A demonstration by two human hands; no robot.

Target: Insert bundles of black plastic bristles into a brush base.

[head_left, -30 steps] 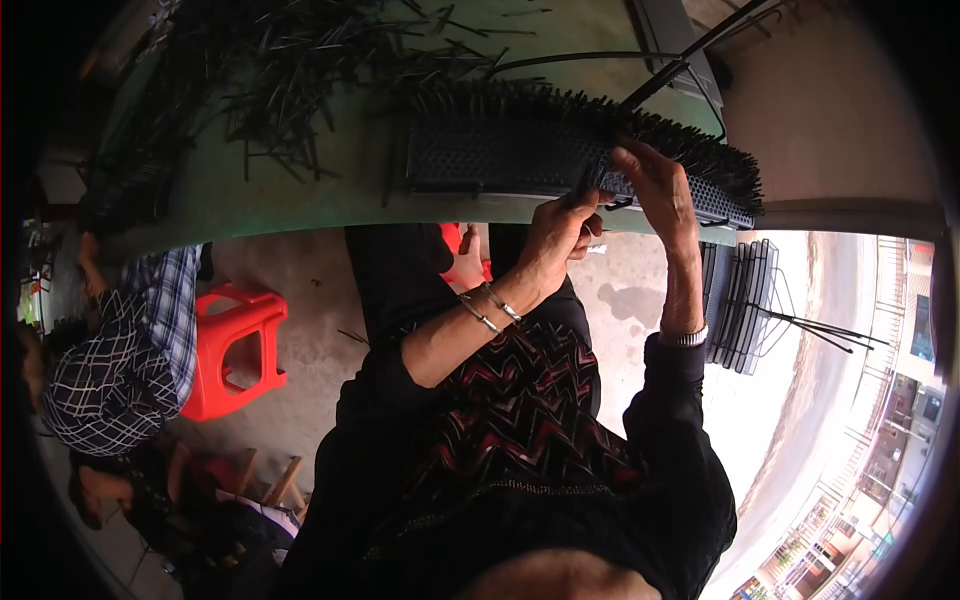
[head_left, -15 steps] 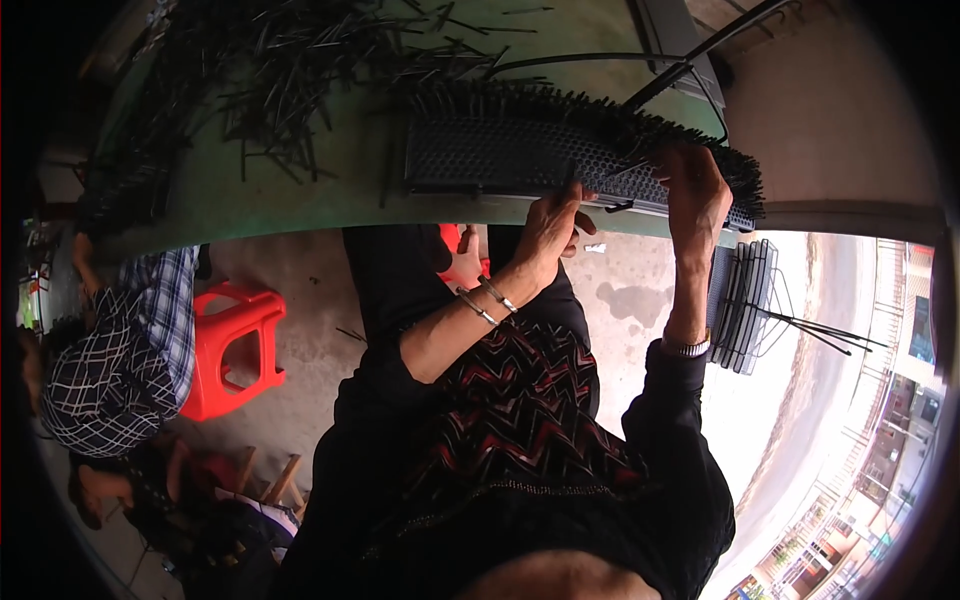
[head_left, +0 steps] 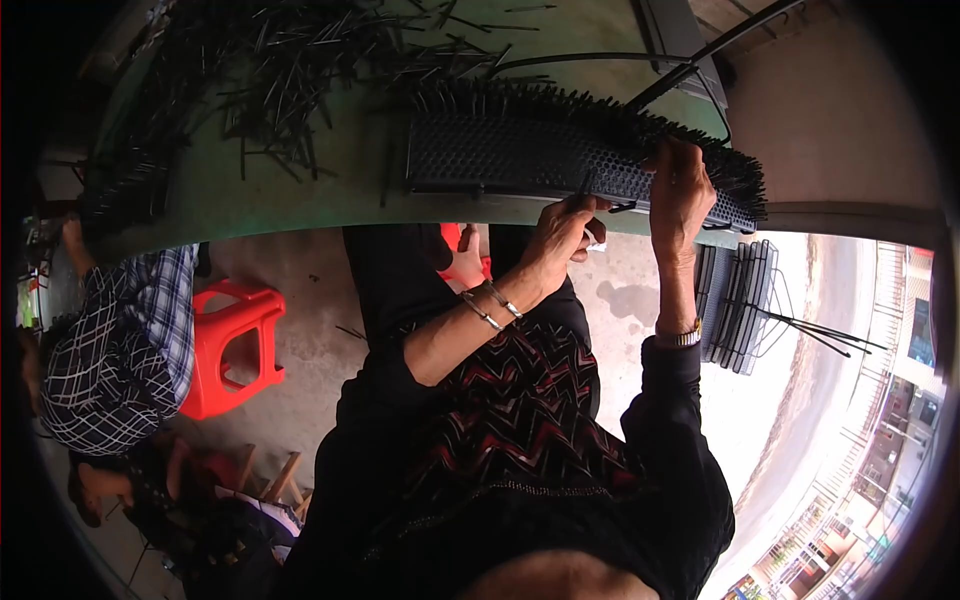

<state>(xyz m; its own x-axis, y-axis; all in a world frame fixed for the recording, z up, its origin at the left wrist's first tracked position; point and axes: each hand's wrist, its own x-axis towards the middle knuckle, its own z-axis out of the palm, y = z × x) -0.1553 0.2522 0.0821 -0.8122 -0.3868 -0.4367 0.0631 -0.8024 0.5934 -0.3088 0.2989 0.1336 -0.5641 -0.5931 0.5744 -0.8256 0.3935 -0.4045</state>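
A long black panel full of small holes [head_left: 500, 150] lies along the table's near edge, with rows of short black sticks [head_left: 480, 100] standing up from its far side. At the panel's near edge, my left hand [head_left: 560, 235] has its fingers closed, and dark thin sticks [head_left: 584, 184] poke up from the fingertips. Farther right, my right hand [head_left: 685, 195] is bent over the panel in a pinch beside the standing sticks. What its fingertips hold, if anything, is hidden.
Loose black sticks [head_left: 280, 90] are heaped on the green table [head_left: 350, 205]. A black metal frame [head_left: 665, 80] rises behind the panel. Bundled grey panels [head_left: 740, 305] stand low on the right. At left are a red stool [head_left: 235, 350] and a person in checked clothing [head_left: 110, 370].
My left hand has shifted slightly right and toward me with the sticks. My right hand has moved a little left; a thin stick seen by its fingers before no longer shows.
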